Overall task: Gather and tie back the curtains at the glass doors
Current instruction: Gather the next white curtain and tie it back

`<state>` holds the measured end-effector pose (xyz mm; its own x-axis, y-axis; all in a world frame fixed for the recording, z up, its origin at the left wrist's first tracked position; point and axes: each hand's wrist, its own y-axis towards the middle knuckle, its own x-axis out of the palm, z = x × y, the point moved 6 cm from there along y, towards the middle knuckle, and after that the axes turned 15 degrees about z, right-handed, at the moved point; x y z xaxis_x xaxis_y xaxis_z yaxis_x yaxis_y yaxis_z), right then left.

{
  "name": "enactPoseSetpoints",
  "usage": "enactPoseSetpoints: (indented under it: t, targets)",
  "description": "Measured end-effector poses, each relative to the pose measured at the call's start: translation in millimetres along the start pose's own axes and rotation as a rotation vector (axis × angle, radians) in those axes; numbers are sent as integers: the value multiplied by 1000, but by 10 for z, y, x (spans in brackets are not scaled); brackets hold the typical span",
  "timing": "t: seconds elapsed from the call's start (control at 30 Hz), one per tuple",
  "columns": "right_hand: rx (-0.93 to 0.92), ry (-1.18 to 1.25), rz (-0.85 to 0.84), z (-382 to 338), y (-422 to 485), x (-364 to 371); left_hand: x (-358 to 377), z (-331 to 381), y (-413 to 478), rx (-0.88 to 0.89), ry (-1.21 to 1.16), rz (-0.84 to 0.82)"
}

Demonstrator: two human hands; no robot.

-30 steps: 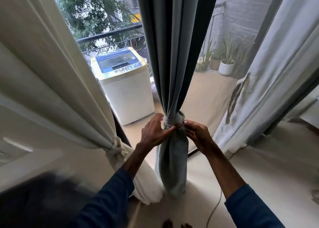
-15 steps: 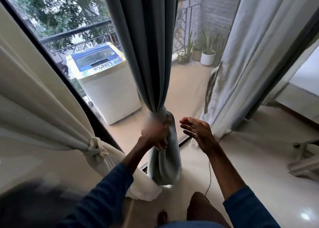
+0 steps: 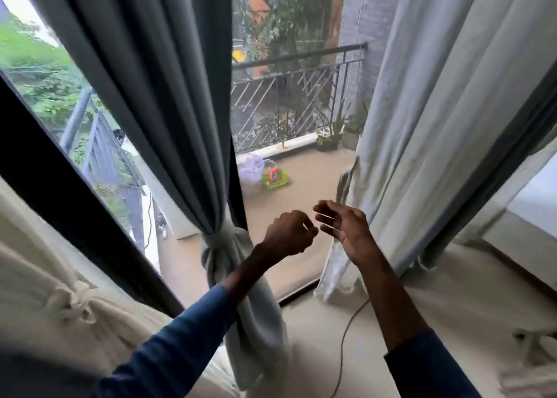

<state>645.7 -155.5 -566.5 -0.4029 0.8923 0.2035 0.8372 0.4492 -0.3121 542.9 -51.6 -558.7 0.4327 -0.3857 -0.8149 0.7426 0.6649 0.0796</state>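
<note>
While grey curtain [image 3: 168, 102] hangs knotted [image 3: 224, 240] at door middle and cream curtain [image 3: 69, 304] tied at left, right curtain [image 3: 446, 102] hangs loose. Left hand [image 3: 289, 231] loosely curled, right hand [image 3: 343, 231] open; both empty. Last tie remains, I judge.

Grey curtain [image 3: 156, 102] hangs gathered, knotted by a pale tie [image 3: 224, 240] near its lower part. Left hand [image 3: 289, 234] loosely curled, right hand [image 3: 346, 231] flat and spread; both empty, right of the knot. Cream curtain [image 3: 36, 277] tied near left. Pale curtain [image 3: 437, 111] at right hangs loose.
</note>
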Motion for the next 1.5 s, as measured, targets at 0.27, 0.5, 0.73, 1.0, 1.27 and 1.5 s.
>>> enactPoseSetpoints:
  t: [0.27, 0.5, 0.73, 1.0, 1.27, 1.5]
  targets:
    - [-184, -79, -4, -1338, 468, -933, -28, 1470, 571, 119, -101, 250]
    - [-485, -102, -10, -2934, 562, -1286, -577, 2665, 1020, 292, -136, 559]
    - [-846, -134, 61, -4517, 602, -1274, -1565, 3657, 1557, 500, -201, 881]
    - [-1413, -178, 393, -6193, 492, -969, -2914, 4807, 2043, 676, -261, 1181]
    - [-1624, -142, 646, -7633, 318, -594, -4262, 5691, 2227, 791, -223, 1436]
    - [-1648, -229, 616, -8527, 220, -328, -4942, 6224, 2112, 842, -127, 1637]
